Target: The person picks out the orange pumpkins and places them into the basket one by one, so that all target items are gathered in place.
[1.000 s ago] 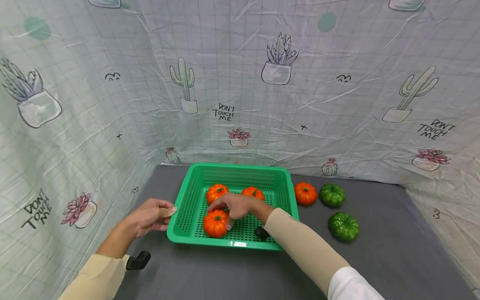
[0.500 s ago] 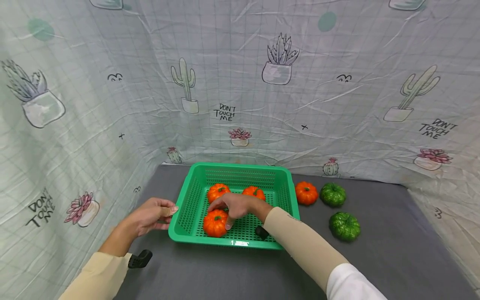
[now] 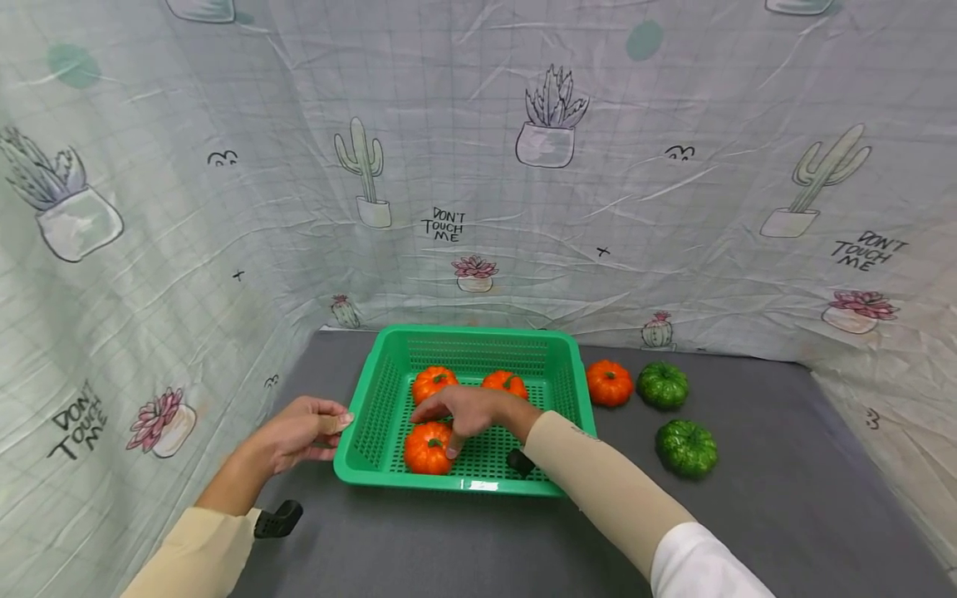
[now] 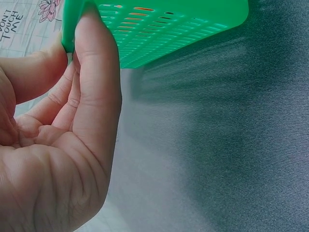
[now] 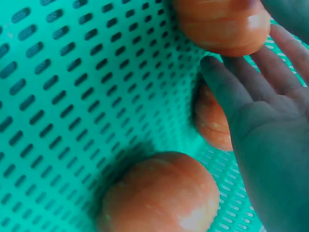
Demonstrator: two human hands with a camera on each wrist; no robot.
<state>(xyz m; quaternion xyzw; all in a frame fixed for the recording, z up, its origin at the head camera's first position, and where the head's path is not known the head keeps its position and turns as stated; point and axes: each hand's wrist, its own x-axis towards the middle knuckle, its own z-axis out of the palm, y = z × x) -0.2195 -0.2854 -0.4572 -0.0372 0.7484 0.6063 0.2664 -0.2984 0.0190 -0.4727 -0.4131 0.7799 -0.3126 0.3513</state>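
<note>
A green plastic basket [image 3: 471, 484] with slotted walls stands on the grey table, three orange pumpkins inside. My left hand [image 3: 306, 433] pinches its left rim between thumb and fingers; the left wrist view shows the thumb [image 4: 41, 72] against the rim's outer edge. Inside the basket, my right hand [image 3: 474, 411] is over the front pumpkin [image 3: 428, 453], thumb at its right side and fingers above it. In the right wrist view, nearly straight fingers reach toward a pumpkin [image 5: 222, 24]. Behind the hand sit the back-left pumpkin [image 3: 434, 382] and the partly covered back-right pumpkin [image 3: 504, 383].
Right of the basket, another orange pumpkin [image 3: 609, 384] lies beside a green pumpkin [image 3: 662, 385]. A second green pumpkin [image 3: 686, 448] is nearer the front. Patterned cloth [image 3: 478, 191] hangs behind the table and along both sides.
The front pumpkin has tipped slightly forward, its stem lower, and a gap shows between it and the right fingers. The left hand keeps its hold on the rim.
</note>
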